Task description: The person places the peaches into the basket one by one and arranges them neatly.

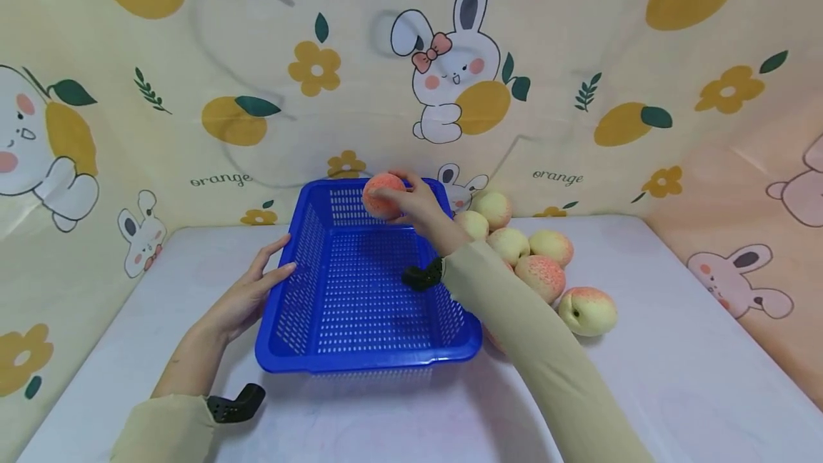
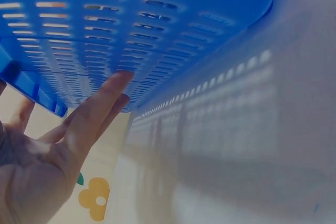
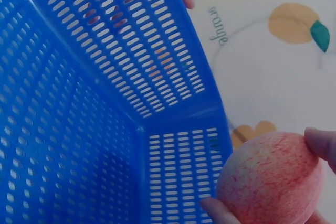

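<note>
Near the middle of the frame we see the right hand (image 1: 421, 207) with its fingers closed around a reddish peach (image 1: 382, 196), which shows against the upper edge of the blue basket (image 1: 373, 362). At centre left, our left hand (image 1: 244, 299) touches the basket's left rim, its fingers spread wide and fairly straight; the left wrist view shows them along the slotted side. Right of centre, a group of yellow and pink peaches (image 1: 541, 277) sits together on the white bench (image 1: 675, 349), partly hidden by our right sleeve (image 1: 540, 349). Across the top of the frame hangs a cream cloth (image 1: 360, 127) printed with rabbits, oranges and flowers.
</note>
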Demonstrator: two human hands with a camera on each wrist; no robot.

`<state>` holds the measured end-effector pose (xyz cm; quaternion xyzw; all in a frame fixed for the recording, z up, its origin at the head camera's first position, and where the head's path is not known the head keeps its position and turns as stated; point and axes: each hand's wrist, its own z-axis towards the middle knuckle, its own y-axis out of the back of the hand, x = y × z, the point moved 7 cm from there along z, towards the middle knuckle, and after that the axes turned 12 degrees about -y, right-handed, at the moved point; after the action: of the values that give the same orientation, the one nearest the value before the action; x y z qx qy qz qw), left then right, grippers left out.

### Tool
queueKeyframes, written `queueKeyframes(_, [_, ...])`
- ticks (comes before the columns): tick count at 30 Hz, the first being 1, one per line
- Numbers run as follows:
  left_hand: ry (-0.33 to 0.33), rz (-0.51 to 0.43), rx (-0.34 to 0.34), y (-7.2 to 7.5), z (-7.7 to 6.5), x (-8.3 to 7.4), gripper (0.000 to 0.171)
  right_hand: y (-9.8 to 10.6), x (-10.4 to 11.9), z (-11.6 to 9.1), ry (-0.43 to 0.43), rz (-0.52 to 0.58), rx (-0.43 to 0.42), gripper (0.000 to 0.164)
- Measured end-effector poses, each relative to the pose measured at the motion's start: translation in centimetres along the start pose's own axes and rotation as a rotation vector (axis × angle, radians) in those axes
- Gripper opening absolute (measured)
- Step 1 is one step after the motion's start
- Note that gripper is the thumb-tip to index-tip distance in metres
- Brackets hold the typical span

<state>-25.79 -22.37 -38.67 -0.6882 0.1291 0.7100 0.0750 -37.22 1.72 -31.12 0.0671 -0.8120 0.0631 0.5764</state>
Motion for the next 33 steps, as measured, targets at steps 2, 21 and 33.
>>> queueKeyframes(2, [0.000,0.003,0.001,0.0,0.1,0.0,0.068,0.0,-0.5,0.5,-0.028,0.008,-0.020,0.064])
queueKeyframes(21, [-0.017,-0.010,0.022,-0.4,0.3,0.2,0.065,0.0,-5.2,3.4,-0.305,0.002,-0.076,0.072])
queueKeyframes(33, [-0.011,-0.013,0.015,0.0,-0.1,0.2,0.065,-0.3,-4.4,3.4,-0.371,-0.130,-0.051,0.061])
